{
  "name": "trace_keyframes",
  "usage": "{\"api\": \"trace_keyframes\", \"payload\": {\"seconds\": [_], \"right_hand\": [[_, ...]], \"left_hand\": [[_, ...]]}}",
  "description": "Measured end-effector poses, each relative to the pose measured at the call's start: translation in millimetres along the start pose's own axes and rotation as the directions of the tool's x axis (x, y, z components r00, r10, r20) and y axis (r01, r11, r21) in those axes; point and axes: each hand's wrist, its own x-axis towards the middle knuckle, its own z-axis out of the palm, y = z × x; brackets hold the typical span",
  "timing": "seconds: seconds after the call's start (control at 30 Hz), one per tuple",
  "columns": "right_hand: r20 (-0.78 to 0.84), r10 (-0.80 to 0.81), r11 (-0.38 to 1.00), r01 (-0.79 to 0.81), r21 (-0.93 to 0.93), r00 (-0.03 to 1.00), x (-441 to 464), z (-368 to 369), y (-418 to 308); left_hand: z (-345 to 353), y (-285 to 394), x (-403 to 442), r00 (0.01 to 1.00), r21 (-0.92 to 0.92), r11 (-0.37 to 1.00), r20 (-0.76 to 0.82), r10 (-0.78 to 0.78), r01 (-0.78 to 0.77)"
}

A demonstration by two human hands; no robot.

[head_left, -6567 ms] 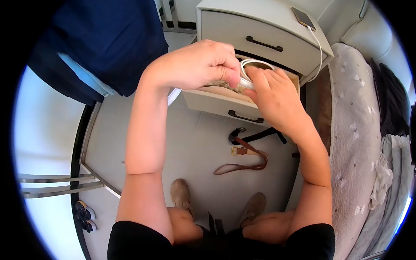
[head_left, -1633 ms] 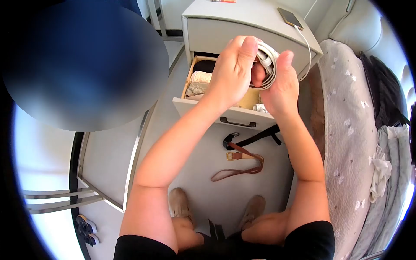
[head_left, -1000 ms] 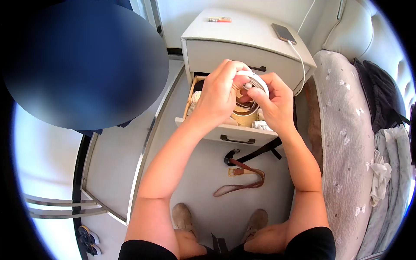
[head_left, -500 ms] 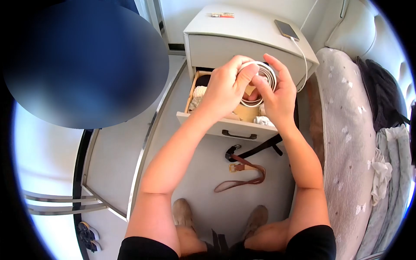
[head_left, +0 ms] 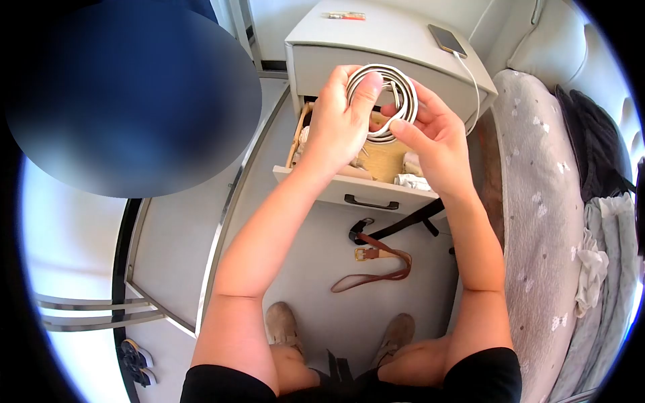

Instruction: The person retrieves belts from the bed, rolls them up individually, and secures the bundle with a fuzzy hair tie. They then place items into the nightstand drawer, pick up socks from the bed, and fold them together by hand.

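A white belt [head_left: 409, 101] is rolled into a loose coil, with what looks like its buckle inside the ring. My left hand [head_left: 339, 121] grips the coil's left side, thumb laid across the front. On the other side, my right hand [head_left: 440, 148] has its thumb at the lower right rim and fingers behind. Both hands hold the coil above an open drawer [head_left: 316, 187]. Inside the drawer lie a folded white cloth [head_left: 411, 182] and other rolled items, partly hidden by my hands. A brown belt [head_left: 406, 265] and a black belt [head_left: 403, 223] lie on the floor.
The white nightstand [head_left: 390, 33] carries a phone [head_left: 446, 40] on a cable and a small red-and-clear item [head_left: 347, 16]. A bed [head_left: 537, 195] borders the right, with dark clothing [head_left: 591, 141] on it. A metal frame [head_left: 222, 235] and shoes [head_left: 138, 363] are at left.
Both hands have lifted the coiled belt slightly up and left. The coil has turned more toward me, and my right fingers have shifted lower behind its rim.
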Motion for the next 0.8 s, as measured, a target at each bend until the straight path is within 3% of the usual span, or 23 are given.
{"api": "trace_keyframes", "payload": {"seconds": [0.13,0.23,0.47,0.6,0.8], "right_hand": [[-0.082,-0.050,0.996,0.044,-0.075,0.995,0,5,-3],[-0.081,0.026,0.999,-0.029,-0.029,0.996,3,-6,-6],[-0.004,0.012,0.999,-0.012,-0.052,1.000,3,-11,-2],[-0.036,-0.004,0.996,0.001,-0.092,0.999,1,-6,1],[-0.024,0.001,0.992,-0.004,-0.124,1.000,4,-10,-2]], "left_hand": [[-7,-4,1,0.986,0.120,0.989,0.152,0.070,-0.088],[-18,-1,0,0.945,-0.099,0.995,0.326,0.027,0.006],[-14,-1,1,0.963,-0.129,0.989,0.268,-0.035,0.072],[-7,-8,1,0.984,0.017,0.998,0.168,-0.059,0.057],[-8,-5,0,0.986,0.002,0.999,0.155,-0.054,0.054]]}}
